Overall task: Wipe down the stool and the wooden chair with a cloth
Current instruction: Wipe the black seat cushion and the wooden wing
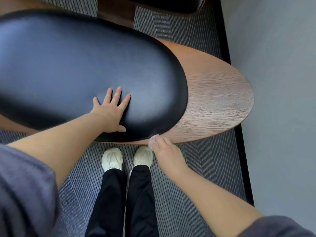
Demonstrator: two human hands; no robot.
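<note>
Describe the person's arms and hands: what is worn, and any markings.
The left hand and right hand are bare: no gloves, and no ring, watch or bracelet shows. The left forearm and right forearm are uncovered up to fuzzy greyish sweatshirt sleeves, the left sleeve and right sleeve.

A smooth, faintly glossy black leather-like cushion (82, 65) is seen on matt, grained wood (217, 100); the carpet (179, 194) is ribbed
</note>
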